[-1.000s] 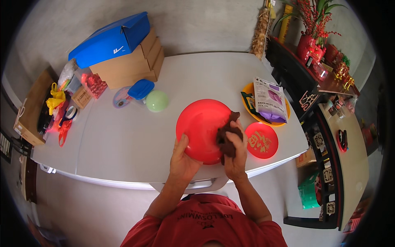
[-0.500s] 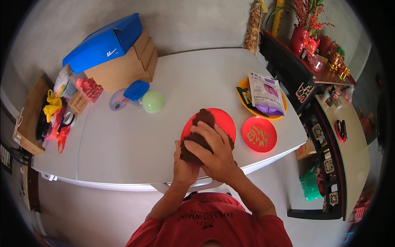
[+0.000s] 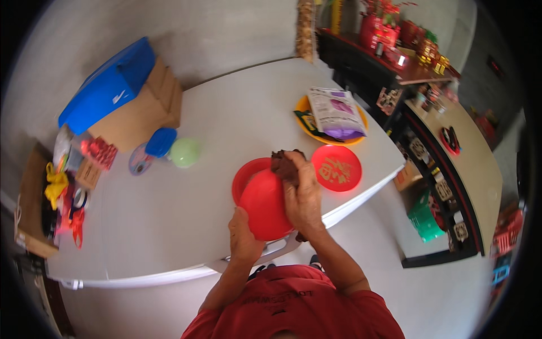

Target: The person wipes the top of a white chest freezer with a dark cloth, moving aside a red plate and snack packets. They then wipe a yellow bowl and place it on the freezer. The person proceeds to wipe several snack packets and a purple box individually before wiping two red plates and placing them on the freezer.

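Observation:
My left hand (image 3: 244,237) grips the near left rim of a red plate (image 3: 262,206), which is lifted and tilted above the table's front edge. In my right hand (image 3: 304,198) is a dark brown cloth (image 3: 285,166), pressed round the plate's right rim. Part of the cloth hangs behind the plate. A second red dish (image 3: 243,176) lies on the table just beyond, partly hidden by the lifted plate. To the right of my right hand sits a red plate with gold markings (image 3: 337,168).
At the far right, a yellow bowl (image 3: 298,125) holds packets. A green balloon-like ball (image 3: 184,153) and a blue-lidded container (image 3: 161,142) stand left. Cardboard boxes (image 3: 135,116) under a blue box (image 3: 107,85) are at the back left. A dark shelf unit (image 3: 437,189) stands right.
The brown cloth has shifted from over the dish to the plate's right rim, so the red plate now shows lifted off another dish. The view has turned slightly.

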`<state>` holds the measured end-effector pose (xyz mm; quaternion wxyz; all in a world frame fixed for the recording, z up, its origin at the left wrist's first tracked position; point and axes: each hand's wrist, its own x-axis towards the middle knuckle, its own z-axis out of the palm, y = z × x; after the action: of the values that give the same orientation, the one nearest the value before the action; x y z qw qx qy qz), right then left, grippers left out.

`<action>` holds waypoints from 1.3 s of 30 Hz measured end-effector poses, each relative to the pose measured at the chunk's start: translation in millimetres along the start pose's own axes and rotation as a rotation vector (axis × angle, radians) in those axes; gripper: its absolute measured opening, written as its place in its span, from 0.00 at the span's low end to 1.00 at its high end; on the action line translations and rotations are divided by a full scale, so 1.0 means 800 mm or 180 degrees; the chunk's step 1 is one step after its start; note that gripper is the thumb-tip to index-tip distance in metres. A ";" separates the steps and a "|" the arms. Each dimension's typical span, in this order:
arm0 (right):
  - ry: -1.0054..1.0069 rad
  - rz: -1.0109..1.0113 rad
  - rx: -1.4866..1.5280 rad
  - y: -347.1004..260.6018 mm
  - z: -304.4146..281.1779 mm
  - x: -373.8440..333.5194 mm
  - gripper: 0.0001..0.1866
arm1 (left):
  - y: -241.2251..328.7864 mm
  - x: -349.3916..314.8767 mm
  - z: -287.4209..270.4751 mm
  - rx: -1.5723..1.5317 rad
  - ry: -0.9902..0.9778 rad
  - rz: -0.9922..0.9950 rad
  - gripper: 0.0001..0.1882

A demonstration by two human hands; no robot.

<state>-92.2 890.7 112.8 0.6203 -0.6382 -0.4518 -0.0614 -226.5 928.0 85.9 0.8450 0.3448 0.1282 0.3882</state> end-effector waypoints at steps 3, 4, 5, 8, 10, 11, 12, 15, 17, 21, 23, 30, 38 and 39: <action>0.0112 -0.1022 -0.0947 -0.025 -0.011 -0.001 0.23 | 0.002 0.003 0.010 0.0105 -0.0364 -0.0030 0.29; -0.0035 -0.1198 -0.0904 -0.030 -0.013 -0.004 0.23 | -0.003 0.005 0.010 0.0003 -0.0385 -0.0083 0.28; -0.0042 -0.1424 -0.1106 -0.031 -0.013 -0.020 0.19 | -0.011 0.007 0.005 -0.0097 -0.0412 -0.0149 0.28; -0.0268 -0.1271 -0.1138 -0.035 -0.028 -0.062 0.20 | -0.037 0.017 -0.010 0.0358 -0.0825 -0.0235 0.30; -0.0366 -0.1160 -0.1234 -0.032 -0.042 -0.087 0.21 | -0.039 0.021 0.002 -0.1432 -0.0923 -0.1064 0.32; -0.0438 -0.1166 -0.1370 -0.027 -0.048 -0.101 0.20 | -0.039 0.024 0.008 -0.1171 -0.0970 -0.1083 0.34; -0.0459 -0.1188 -0.1458 -0.023 -0.055 -0.113 0.21 | -0.041 0.023 0.015 -0.1333 -0.0959 -0.1338 0.36; -0.0221 -0.1024 -0.1768 -0.024 -0.087 -0.126 0.24 | -0.061 0.007 0.046 -0.1166 -0.1376 -0.1468 0.36; 0.0061 -0.0816 -0.1712 -0.029 -0.107 -0.123 0.26 | -0.076 -0.003 0.065 -0.0904 -0.1280 -0.1430 0.35; 0.0391 -0.0669 -0.2003 -0.043 -0.157 -0.123 0.25 | -0.101 -0.037 0.093 -0.0663 -0.1301 -0.1430 0.34; 0.0885 -0.0498 -0.2008 -0.045 -0.186 -0.125 0.24 | -0.109 -0.066 0.119 -0.0152 -0.1363 -0.1306 0.35; 0.1141 -0.0172 -0.2250 -0.074 -0.300 -0.204 0.23 | -0.165 -0.164 0.179 0.0055 -0.1700 -0.1734 0.35; 0.0830 -0.0548 -0.2818 -0.094 -0.369 -0.333 0.19 | -0.227 -0.232 0.209 -0.0792 -0.1441 -0.2457 0.37; 0.1247 -0.0354 -0.2706 -0.093 -0.384 -0.332 0.22 | -0.226 -0.242 0.225 -0.0593 -0.1438 -0.2206 0.37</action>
<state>-148.3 484.0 66.4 0.3734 -0.7869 -0.2945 -0.3933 -165.4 613.5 83.7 0.9599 0.2799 0.0126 0.0058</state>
